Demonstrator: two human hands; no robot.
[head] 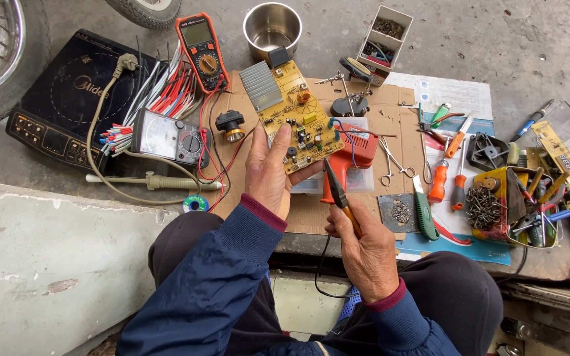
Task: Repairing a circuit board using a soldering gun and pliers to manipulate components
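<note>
My left hand (270, 173) grips a yellow circuit board (293, 113) with a ribbed metal heat sink, held tilted above the cardboard sheet (311, 214). In my right hand (364, 254) is a pair of orange-handled pliers (338, 191), its dark jaws pointing up at the board's lower edge. An orange soldering gun (356, 153) lies just behind the pliers on a clear plastic box.
A black induction cooker (61, 99), a bundle of wires, an orange digital multimeter (202, 53) and an analog meter (169, 136) lie at left. A steel pot (272, 29) stands behind. Screwdrivers (440, 178), scissors, a yellow tray of screws (496, 211) and another board crowd the right.
</note>
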